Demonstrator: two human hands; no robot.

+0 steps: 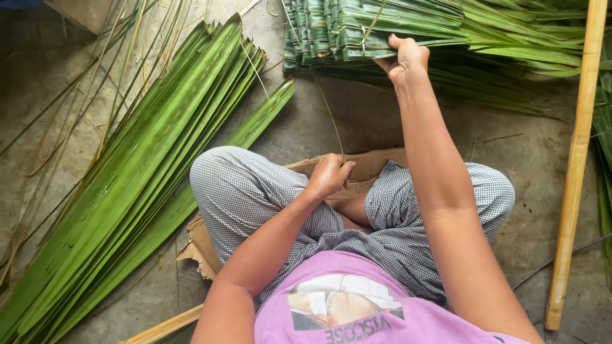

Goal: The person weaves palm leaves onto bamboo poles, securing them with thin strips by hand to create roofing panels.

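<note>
I sit cross-legged on a piece of cardboard [366,164] on the concrete floor. My right hand [403,60] reaches forward and grips the edge of a panel of folded green palm leaves [382,32] stitched side by side, lying at the top of the view. My left hand [331,173] is closed near my knee and pinches a thin pale fibre strip [331,124] that runs up toward the panel.
A long pile of loose green palm leaves [140,172] lies diagonally on my left. A pale bamboo pole [577,159] lies along the right side. Thin dry leaf ribs [83,76] are scattered at the upper left.
</note>
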